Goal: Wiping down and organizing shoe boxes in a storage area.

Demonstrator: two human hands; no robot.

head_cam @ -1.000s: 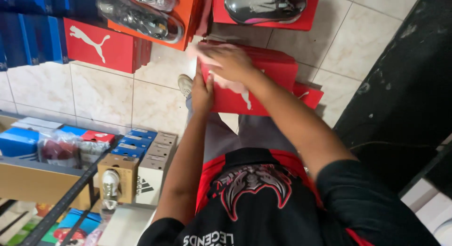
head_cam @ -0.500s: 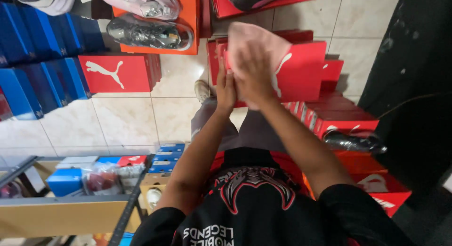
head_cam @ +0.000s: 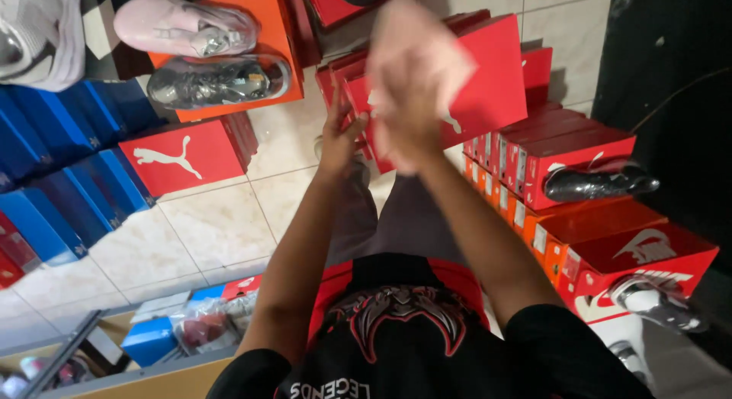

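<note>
I hold a red shoe box [head_cam: 488, 78] up in front of me over the tiled floor. My left hand [head_cam: 339, 136] grips its left edge from the side. My right hand [head_cam: 412, 86] lies on the box's front face, blurred by motion, with a pale piece of paper or cloth under the palm; whether the fingers close on it I cannot tell. A white leaping-animal logo partly shows on the box.
A stack of red and orange shoe boxes [head_cam: 579, 208] stands at the right, with a black shoe [head_cam: 598, 181] on top. An orange box [head_cam: 229, 48] carries a pink and a dark shoe. Blue boxes [head_cam: 61, 178] line the left. A shelf [head_cam: 145, 345] sits bottom left.
The box has been lifted and turned more upright. My right hand has slid upward over its face. The view has swung right, and the stack of boxes at the right has come into sight.
</note>
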